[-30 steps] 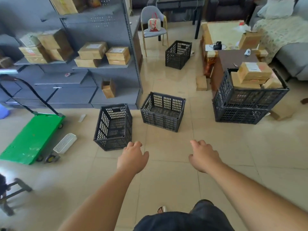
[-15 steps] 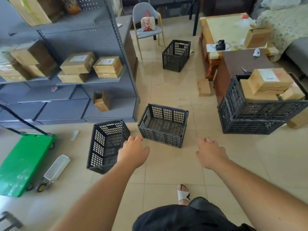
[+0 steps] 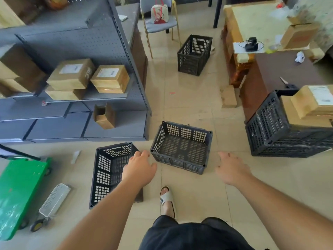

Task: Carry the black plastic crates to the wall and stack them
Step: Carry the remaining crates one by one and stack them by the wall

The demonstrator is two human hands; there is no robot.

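Note:
An empty black crate (image 3: 182, 147) stands upright on the tiled floor in front of me. A second black crate (image 3: 108, 170) lies on its side to its left. My left hand (image 3: 139, 169) hovers over the gap between these two, fingers apart, holding nothing. My right hand (image 3: 231, 169) is out to the right of the upright crate, also empty and apart from it. A third empty black crate (image 3: 194, 55) stands farther off near a chair. A black crate stack (image 3: 270, 130) at the right holds cardboard boxes.
Grey metal shelving (image 3: 100, 56) with cardboard boxes fills the left. A green trolley (image 3: 19, 186) and a white mesh tray (image 3: 55, 199) lie at lower left. A brown cabinet (image 3: 266, 73) and wooden table (image 3: 252, 17) stand at right. My sandalled foot (image 3: 166, 197) is below the crates.
I have walked forward, so the crates are closer and larger. Both hands have reached nearer the upright crate, the left now over the tipped crate's edge.

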